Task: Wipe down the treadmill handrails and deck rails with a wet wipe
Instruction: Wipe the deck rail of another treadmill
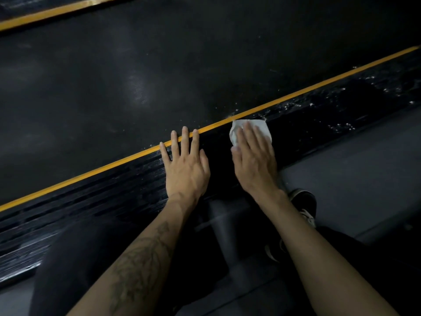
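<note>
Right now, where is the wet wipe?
In the head view, right of centre: the wet wipe lies under the right hand on the black deck rail, beside the yellow stripe.

White wet wipe (262,128) on glossy black deck rail (114,192), streaked with pale wet smears and white specks. Yellow-orange stripe (91,172) along rail's inner edge; second yellow stripe (45,13) at far rail. Belt (159,65) matte black, faint grey sheen. Grey floor (353,174). Black shoe (304,201), white laces. Dark tattoo pattern on left forearm (141,265).
</note>
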Motion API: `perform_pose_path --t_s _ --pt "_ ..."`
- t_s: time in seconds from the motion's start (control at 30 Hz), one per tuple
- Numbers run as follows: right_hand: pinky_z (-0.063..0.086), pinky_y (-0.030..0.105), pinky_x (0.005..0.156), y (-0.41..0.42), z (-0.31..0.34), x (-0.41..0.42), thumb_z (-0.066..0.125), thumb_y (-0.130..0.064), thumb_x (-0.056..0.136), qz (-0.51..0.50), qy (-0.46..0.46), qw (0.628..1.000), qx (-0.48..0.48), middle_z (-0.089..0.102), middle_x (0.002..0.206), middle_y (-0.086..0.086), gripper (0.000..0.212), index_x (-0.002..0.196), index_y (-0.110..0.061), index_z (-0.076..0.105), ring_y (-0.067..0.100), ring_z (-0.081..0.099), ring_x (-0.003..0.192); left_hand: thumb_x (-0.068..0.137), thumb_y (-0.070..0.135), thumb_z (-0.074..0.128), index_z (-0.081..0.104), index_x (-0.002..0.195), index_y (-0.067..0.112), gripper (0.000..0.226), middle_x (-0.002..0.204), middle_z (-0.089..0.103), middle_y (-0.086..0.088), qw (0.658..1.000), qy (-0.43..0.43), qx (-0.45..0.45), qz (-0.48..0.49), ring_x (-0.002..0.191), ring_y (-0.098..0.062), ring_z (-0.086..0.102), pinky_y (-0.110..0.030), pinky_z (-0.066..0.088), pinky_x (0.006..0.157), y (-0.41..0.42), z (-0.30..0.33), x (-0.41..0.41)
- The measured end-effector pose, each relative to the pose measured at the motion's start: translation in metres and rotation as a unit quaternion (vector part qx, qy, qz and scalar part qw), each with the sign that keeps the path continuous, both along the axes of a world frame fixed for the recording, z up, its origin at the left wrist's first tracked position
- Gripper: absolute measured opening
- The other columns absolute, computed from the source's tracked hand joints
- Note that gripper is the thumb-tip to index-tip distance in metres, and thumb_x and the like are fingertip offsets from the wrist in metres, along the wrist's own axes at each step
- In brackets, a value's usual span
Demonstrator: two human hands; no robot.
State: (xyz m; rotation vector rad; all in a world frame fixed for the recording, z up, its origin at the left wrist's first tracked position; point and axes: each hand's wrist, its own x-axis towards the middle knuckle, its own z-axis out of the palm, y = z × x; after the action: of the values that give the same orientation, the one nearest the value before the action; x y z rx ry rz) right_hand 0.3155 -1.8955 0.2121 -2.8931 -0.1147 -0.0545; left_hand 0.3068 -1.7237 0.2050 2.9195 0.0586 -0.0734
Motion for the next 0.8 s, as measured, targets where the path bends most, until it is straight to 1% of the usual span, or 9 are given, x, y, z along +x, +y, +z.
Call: perform_pose_path --t_s 0.1,0.17,0.2,0.27,0.37,0.47,0.57,0.7,0.8 --pt "0.014 0.047 0.128 0.021 -0.003 -0.017 0.030 -0.039 0.107 0.079 0.006 0.997 0.010 0.021 0.169 0.009 0.060 0.160 -0.011 0.031 0.025 0.014 0.158 0.108 0.040 0.015 0.012 0.164 0.024 0.059 0.173 0.005 -0.003 1.000 0.006 0.000 -0.002 0.159 -0.026 -0.006 -0.058 -0.003 0.126 0.000 0.000 0.000" --pt "0.019 0.047 0.126 0.011 -0.004 -0.019 0.032 -0.036 0.108 0.162 0.004 0.987 -0.009 0.024 0.168 0.007 0.056 0.159 -0.013 0.033 0.023 0.017 0.158 0.109 0.039 0.016 0.011 0.165 0.024 0.058 0.173 0.004 -0.002 1.000 0.007 -0.003 -0.003 0.159 -0.025 -0.007 -0.057 -0.004 0.127 0.000 0.000 0.000" --pt "0.022 0.047 0.125 0.002 -0.003 -0.015 0.034 -0.033 0.109 0.170 -0.006 0.985 -0.014 0.027 0.167 0.008 0.053 0.158 -0.013 0.035 0.023 0.020 0.157 0.109 0.039 0.017 0.011 0.165 0.023 0.058 0.173 0.004 -0.002 1.000 0.004 -0.006 -0.003 0.159 -0.025 -0.006 -0.057 -0.004 0.127 0.000 0.001 0.000" --pt "0.024 0.047 0.125 -0.013 -0.002 -0.003 0.034 -0.030 0.110 0.109 -0.014 0.994 -0.008 0.031 0.166 0.009 0.051 0.157 -0.011 0.038 0.025 0.024 0.156 0.109 0.038 0.019 0.012 0.165 0.023 0.058 0.173 0.005 -0.002 1.000 0.002 -0.011 -0.004 0.159 -0.025 -0.006 -0.057 -0.004 0.127 0.001 0.001 0.001" --pt "0.016 0.045 0.128 -0.005 -0.001 -0.002 0.032 -0.033 0.110 0.001 -0.008 1.000 -0.003 0.024 0.168 0.010 0.054 0.159 -0.010 0.034 0.025 0.017 0.158 0.109 0.039 0.019 0.013 0.165 0.023 0.058 0.173 0.005 -0.001 1.000 0.001 -0.012 -0.007 0.159 -0.025 -0.005 -0.056 -0.004 0.127 0.000 0.002 0.001" --pt "0.022 0.047 0.126 0.016 -0.004 -0.017 0.033 -0.039 0.106 0.061 -0.021 0.998 0.008 0.029 0.166 0.011 0.060 0.157 -0.009 0.037 0.027 0.024 0.156 0.108 0.040 0.017 0.012 0.165 0.024 0.059 0.173 0.004 -0.001 1.000 0.004 -0.009 -0.006 0.159 -0.024 -0.006 -0.056 -0.004 0.127 0.000 0.002 0.001" --pt "0.028 0.046 0.123 -0.003 -0.006 -0.017 0.031 -0.037 0.107 0.133 -0.033 0.991 -0.010 0.034 0.164 0.007 0.055 0.156 -0.013 0.042 0.024 0.029 0.154 0.108 0.041 0.018 0.015 0.164 0.024 0.058 0.173 0.007 -0.001 1.000 -0.007 -0.012 -0.007 0.160 -0.024 -0.004 -0.056 -0.004 0.127 0.000 0.000 0.001" --pt "0.023 0.047 0.125 -0.010 -0.003 -0.011 0.023 -0.039 0.107 0.002 -0.027 0.999 0.017 0.031 0.166 0.009 0.059 0.156 -0.010 0.041 0.024 0.023 0.156 0.108 0.042 0.018 0.015 0.164 0.025 0.058 0.173 0.008 -0.001 1.000 -0.010 -0.017 -0.008 0.160 -0.024 -0.004 -0.056 -0.004 0.127 0.001 -0.001 0.002" --pt "0.023 0.050 0.125 0.018 -0.006 -0.026 0.029 -0.042 0.105 0.040 -0.031 0.998 0.022 0.030 0.165 0.011 0.062 0.156 -0.009 0.041 0.026 0.024 0.155 0.109 0.042 0.018 0.013 0.164 0.025 0.058 0.173 0.005 -0.001 1.000 -0.002 -0.023 -0.011 0.159 -0.023 -0.006 -0.056 -0.005 0.127 0.001 -0.002 0.002"
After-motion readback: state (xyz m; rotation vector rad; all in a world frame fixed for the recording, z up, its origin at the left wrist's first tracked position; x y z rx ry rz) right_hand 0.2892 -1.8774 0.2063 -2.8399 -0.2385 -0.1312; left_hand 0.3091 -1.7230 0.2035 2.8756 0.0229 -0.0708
